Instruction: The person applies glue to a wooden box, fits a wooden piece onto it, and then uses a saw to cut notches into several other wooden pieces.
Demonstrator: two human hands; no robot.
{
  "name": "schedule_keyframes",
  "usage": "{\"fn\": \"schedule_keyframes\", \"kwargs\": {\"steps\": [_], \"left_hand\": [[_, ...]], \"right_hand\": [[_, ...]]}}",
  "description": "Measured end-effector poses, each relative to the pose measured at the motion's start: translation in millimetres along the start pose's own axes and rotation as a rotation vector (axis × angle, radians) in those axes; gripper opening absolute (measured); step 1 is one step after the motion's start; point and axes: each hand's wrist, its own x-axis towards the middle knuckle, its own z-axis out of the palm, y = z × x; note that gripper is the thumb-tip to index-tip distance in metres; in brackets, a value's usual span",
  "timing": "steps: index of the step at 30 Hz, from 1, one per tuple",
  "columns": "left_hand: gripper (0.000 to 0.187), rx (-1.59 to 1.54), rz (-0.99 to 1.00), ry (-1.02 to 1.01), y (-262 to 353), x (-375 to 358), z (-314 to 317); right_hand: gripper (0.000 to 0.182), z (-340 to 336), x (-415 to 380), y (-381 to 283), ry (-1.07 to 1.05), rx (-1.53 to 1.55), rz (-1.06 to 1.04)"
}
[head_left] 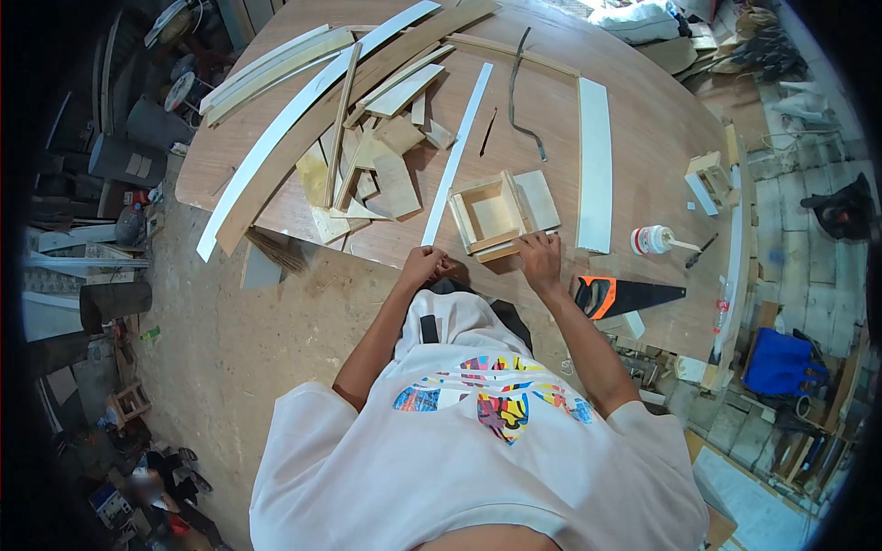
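A small open wooden box lies near the table's front edge, tilted a little, with a flat wood piece beside its right side. My right hand is closed at the box's front right corner, its fingertips on a thin wood strip along the front side. Left of the box, my left hand is closed at the table edge, by the lower end of a long white strip; what its fingers hold, if anything, is too small to make out.
Right of my right hand lie an orange and black handsaw and a white glue bottle. A white board stands beyond them. Wood offcuts and long curved boards cover the left part of the table.
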Motion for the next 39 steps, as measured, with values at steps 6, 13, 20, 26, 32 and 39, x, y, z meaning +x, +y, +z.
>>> {"fn": "schedule_keyframes", "kwargs": {"steps": [6, 13, 20, 26, 32, 39], "left_hand": [[0.038, 0.375, 0.203, -0.035, -8.7, 9.4, 22.6], [0.064, 0.521, 0.009, -0.007, 33.4, 4.7, 53.6], [0.059, 0.396, -0.008, -0.003, 25.1, 11.9, 58.5], [0.056, 0.313, 0.034, -0.031, 23.3, 13.5, 55.9], [0.053, 0.246, 0.026, -0.023, 16.2, 20.3, 54.3], [0.05, 0.164, -0.013, -0.056, 23.2, 16.9, 53.0]], "right_hand": [[0.019, 1.5, 1.2, 1.8, 0.039, 0.034, -0.011], [0.025, 4.8, -1.6, 4.5, 0.044, 0.035, 0.019], [0.023, 15.0, -3.6, 4.9, 0.096, 0.026, -0.016], [0.021, 19.1, -4.3, 1.8, 0.117, 0.035, -0.005], [0.018, 19.4, -4.8, 1.6, 0.126, 0.031, -0.005], [0.016, 25.7, -7.2, 2.8, 0.125, 0.009, 0.02]]}}
